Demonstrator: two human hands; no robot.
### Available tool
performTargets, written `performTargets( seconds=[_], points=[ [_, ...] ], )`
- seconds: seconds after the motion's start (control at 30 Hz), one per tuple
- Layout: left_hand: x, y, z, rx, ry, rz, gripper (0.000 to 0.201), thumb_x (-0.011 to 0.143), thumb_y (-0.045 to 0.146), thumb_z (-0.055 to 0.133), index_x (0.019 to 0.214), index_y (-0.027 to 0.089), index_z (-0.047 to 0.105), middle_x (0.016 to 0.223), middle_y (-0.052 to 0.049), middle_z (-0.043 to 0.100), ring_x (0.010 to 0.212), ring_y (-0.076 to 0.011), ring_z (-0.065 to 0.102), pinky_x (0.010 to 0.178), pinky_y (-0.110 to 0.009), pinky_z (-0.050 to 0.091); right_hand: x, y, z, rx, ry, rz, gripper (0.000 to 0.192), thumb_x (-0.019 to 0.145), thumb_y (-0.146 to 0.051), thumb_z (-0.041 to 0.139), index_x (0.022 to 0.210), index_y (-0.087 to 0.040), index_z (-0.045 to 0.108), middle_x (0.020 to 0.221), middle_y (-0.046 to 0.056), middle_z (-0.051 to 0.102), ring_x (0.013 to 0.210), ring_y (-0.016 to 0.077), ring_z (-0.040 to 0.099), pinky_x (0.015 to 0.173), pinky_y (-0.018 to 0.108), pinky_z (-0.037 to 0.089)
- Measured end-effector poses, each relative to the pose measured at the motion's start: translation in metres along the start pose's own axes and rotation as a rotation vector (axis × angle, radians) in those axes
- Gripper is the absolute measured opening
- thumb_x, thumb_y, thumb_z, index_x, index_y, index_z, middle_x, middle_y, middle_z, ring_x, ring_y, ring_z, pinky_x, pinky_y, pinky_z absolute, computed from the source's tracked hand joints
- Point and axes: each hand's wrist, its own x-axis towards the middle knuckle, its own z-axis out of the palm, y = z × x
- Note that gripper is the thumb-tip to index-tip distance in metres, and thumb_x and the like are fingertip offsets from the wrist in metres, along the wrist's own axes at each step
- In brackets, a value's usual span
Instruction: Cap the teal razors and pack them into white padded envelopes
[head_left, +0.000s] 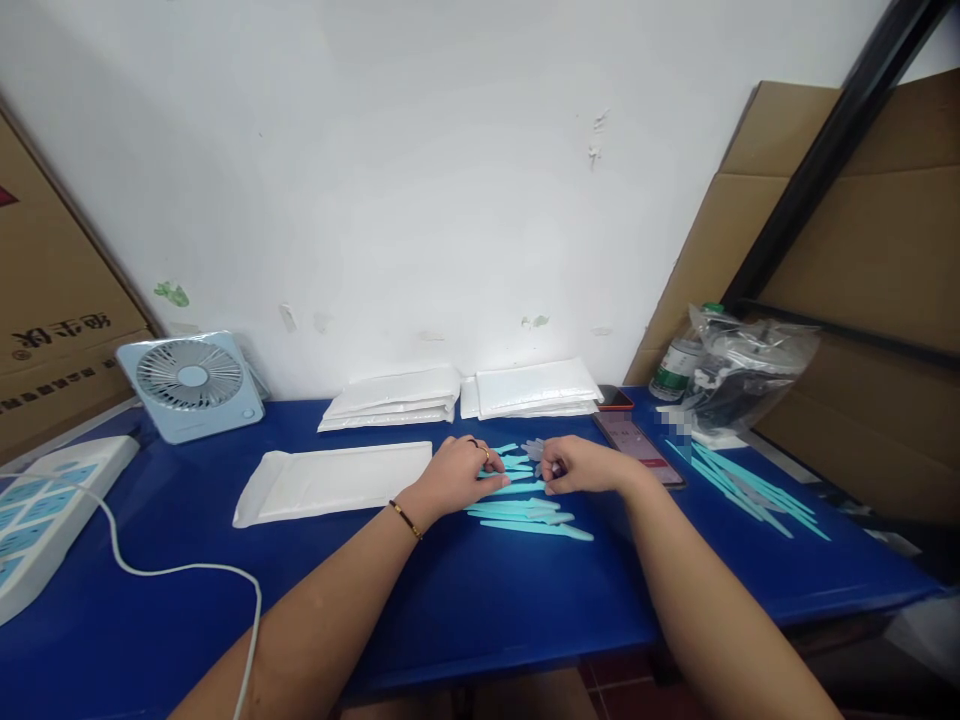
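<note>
Both hands rest on a small heap of turquoise sticks [525, 505] in the middle of the blue table [450, 600]. Fingers of the left hand [457, 475] are curled down onto the far left of the heap, pressing on the sticks rather than lifting any. On the other side, the right hand [581, 466] has its fingertips bunched together on the far right of the heap, seemingly pinching a pale stick end (it is too small to tell how many sticks it has). Most of the sticks lie flat and roughly parallel just near of the hands, pointing left to right.

A white padded envelope [334, 480] lies flat just left of the left hand. Beyond the hands, against the wall, sit two stacks of white envelopes [465, 395], side by side. A phone [637, 445] lies just right of the right hand, screen up. Farther right a second bundle of turquoise sticks [750, 485] fans out toward the near right edge, and behind it stands a clear plastic bag [742, 370] next to a small bottle [675, 368]. At the far left a pale blue desk fan [191, 385] faces forward, with a white device [45, 505] and its cable [150, 570] nearer.
</note>
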Motion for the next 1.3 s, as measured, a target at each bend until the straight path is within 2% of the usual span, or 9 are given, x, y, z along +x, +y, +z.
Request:
performTargets(
  seconds=[0.13,0.27,0.5,0.63,0.73,0.83,0.97,1.17,1.3],
  points=[
    [0.002,-0.002,0.003,0.049,-0.026,0.008,0.022,0.086,0.040,0.054,0.086,0.024,0.069,0.089,0.000,0.069,0.092,-0.0190,0.056,0.077,-0.031,0.035,0.002,-0.008,-0.001,0.022,0.124,-0.029,0.012,0.072,-0.029,0.065,0.075,-0.018,0.064,0.081,0.002,0.056,0.068,0.0130,0.053,0.061,0.024,0.040],
    [0.007,-0.004,0.003,0.081,0.059,-0.071,0.022,0.088,0.036,0.051,0.086,0.026,0.070,0.092,0.000,0.069,0.091,-0.0193,0.055,0.074,-0.031,0.034,0.004,-0.013,-0.002,0.005,0.219,-0.055,0.010,0.076,-0.028,0.062,0.075,-0.018,0.063,0.082,0.002,0.057,0.068,0.0126,0.053,0.060,0.024,0.039],
    [0.007,-0.014,0.001,0.129,0.131,-0.195,0.025,0.089,0.034,0.048,0.084,0.024,0.070,0.087,-0.002,0.068,0.090,-0.0206,0.055,0.077,-0.034,0.035,0.006,0.005,-0.003,-0.124,0.332,0.009,0.007,0.077,-0.024,0.060,0.074,-0.018,0.063,0.081,0.003,0.060,0.071,0.0141,0.055,0.063,0.023,0.038],
    [0.003,-0.016,-0.003,0.092,0.194,-0.189,0.021,0.083,0.035,0.057,0.098,0.026,0.067,0.105,-0.002,0.064,0.103,-0.0224,0.050,0.083,-0.035,0.036,0.004,0.010,-0.006,-0.133,0.371,0.066,0.012,0.075,-0.029,0.062,0.079,-0.019,0.067,0.084,0.004,0.062,0.075,0.0162,0.057,0.065,0.024,0.039],
    [0.000,-0.004,-0.005,0.035,0.055,-0.083,0.018,0.079,0.038,0.061,0.092,0.027,0.068,0.103,-0.001,0.064,0.102,-0.0214,0.052,0.083,-0.033,0.036,0.003,0.006,-0.008,-0.141,0.386,0.081,0.013,0.075,-0.029,0.060,0.077,-0.019,0.068,0.083,0.004,0.063,0.074,0.0168,0.057,0.065,0.025,0.040],
    [-0.003,0.009,-0.007,-0.019,-0.148,-0.010,0.016,0.076,0.039,0.064,0.082,0.026,0.069,0.090,0.001,0.067,0.091,-0.0188,0.057,0.080,-0.031,0.037,0.001,-0.001,-0.008,-0.124,0.367,0.087,0.013,0.075,-0.024,0.057,0.073,-0.019,0.069,0.078,0.004,0.064,0.071,0.0162,0.057,0.063,0.025,0.040],
    [-0.005,0.017,-0.007,-0.011,-0.230,-0.096,0.009,0.076,0.030,0.063,0.073,0.023,0.068,0.077,0.003,0.069,0.075,-0.0151,0.059,0.072,-0.027,0.038,-0.003,-0.008,-0.009,-0.017,0.259,0.060,0.015,0.075,-0.027,0.059,0.075,-0.017,0.070,0.077,0.004,0.064,0.067,0.0145,0.056,0.060,0.024,0.040],
    [-0.001,0.011,-0.006,0.078,-0.096,-0.175,0.015,0.080,0.030,0.058,0.071,0.021,0.067,0.081,-0.001,0.069,0.077,-0.0175,0.059,0.065,-0.027,0.037,-0.002,-0.015,-0.007,0.054,0.056,0.010,0.027,0.070,-0.042,0.068,0.081,-0.018,0.071,0.069,0.001,0.063,0.061,0.0135,0.053,0.055,0.024,0.037],
    [0.002,0.006,-0.005,0.093,0.000,-0.206,0.014,0.080,0.031,0.059,0.074,0.022,0.067,0.085,-0.001,0.068,0.081,-0.0183,0.059,0.068,-0.028,0.037,0.001,-0.012,-0.005,0.077,0.094,-0.019,0.023,0.075,-0.039,0.062,0.077,-0.017,0.070,0.067,0.000,0.064,0.059,0.0126,0.052,0.055,0.023,0.036]
  ],
)
